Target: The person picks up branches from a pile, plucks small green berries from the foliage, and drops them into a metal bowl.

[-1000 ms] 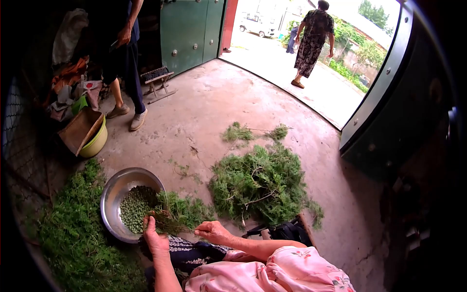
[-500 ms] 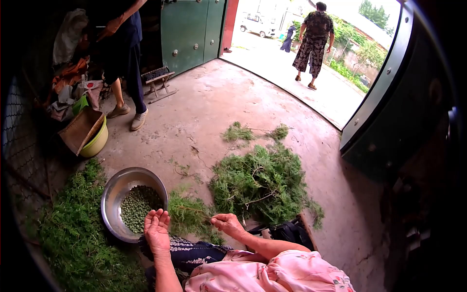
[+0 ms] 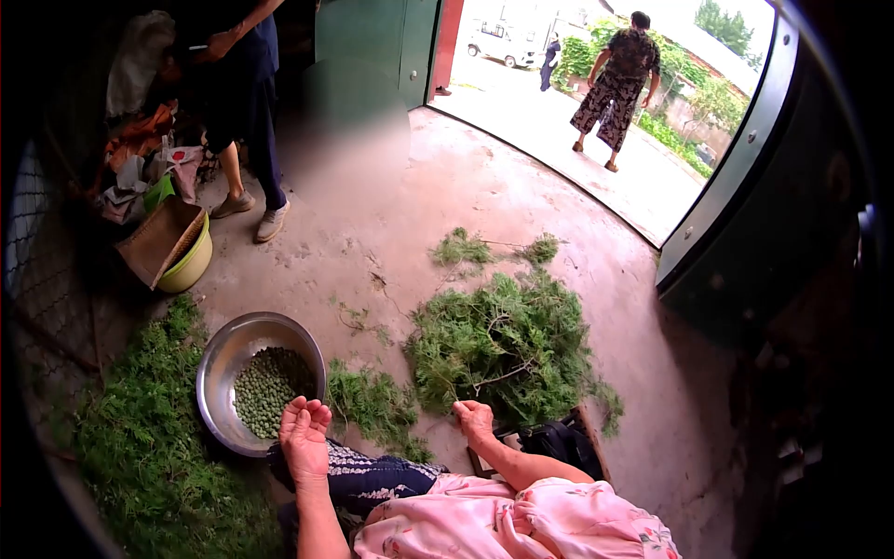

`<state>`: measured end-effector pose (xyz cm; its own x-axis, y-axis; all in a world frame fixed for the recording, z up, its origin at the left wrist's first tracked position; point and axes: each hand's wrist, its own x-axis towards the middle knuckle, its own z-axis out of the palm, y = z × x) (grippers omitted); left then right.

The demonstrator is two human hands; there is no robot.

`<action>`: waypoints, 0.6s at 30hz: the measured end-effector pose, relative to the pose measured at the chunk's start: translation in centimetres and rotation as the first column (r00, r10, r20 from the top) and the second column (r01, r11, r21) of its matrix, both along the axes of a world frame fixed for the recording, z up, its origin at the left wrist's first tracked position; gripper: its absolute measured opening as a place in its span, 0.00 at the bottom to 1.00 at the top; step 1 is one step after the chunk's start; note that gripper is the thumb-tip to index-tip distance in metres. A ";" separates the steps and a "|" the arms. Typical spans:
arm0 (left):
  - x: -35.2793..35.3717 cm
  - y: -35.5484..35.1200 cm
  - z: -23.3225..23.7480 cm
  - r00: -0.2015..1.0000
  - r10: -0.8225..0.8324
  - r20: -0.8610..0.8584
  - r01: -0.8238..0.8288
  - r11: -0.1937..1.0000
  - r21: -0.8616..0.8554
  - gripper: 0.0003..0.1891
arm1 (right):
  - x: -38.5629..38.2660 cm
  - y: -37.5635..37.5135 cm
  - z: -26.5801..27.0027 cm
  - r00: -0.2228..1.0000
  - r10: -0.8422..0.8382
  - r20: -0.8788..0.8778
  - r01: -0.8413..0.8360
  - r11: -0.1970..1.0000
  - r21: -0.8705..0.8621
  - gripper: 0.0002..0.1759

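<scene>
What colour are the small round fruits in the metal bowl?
Green; the small round fruits in the metal bowl show best in the head view.

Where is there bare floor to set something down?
Pinkish concrete floor between the yellowish plastic tub and bushy green branch pile looks mostly bare; another patch lies between that pile and the dark metal door at right. Around the round metal bowl it's crowded: leafy green heap left, loose green sprigs right.

Polished metal beside matt concrete

Bowl (image 3: 217,377), left of centre: bare metal, smooth, glossy. Floor (image 3: 312,256): concrete-like, matt, scuffed. Tub (image 3: 193,267), left: smooth, plastic look. Garment (image 3: 447,522), bottom edge: soft printed cloth. Door (image 3: 377,47), top: painted metal, smooth.
</scene>
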<state>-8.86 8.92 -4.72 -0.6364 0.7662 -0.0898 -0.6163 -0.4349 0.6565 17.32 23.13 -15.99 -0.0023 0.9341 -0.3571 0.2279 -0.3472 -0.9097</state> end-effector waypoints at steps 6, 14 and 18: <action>0.3 -0.1 -0.2 1.000 0.024 -0.019 -0.024 0.999 -0.030 0.10 | -1.1 -0.1 0.1 0.794 -0.006 0.607 -0.299 0.867 0.399 0.24; -0.3 -1.3 1.7 0.552 -0.064 -0.831 -0.430 0.832 -0.350 0.06 | -11.4 -10.3 13.9 0.549 0.835 0.038 -0.689 0.426 0.587 0.11; -4.7 -4.6 0.7 0.465 -0.221 -0.857 -0.526 0.710 -0.469 0.07 | -13.2 -10.5 15.4 0.175 0.983 0.051 -0.818 0.117 0.563 0.14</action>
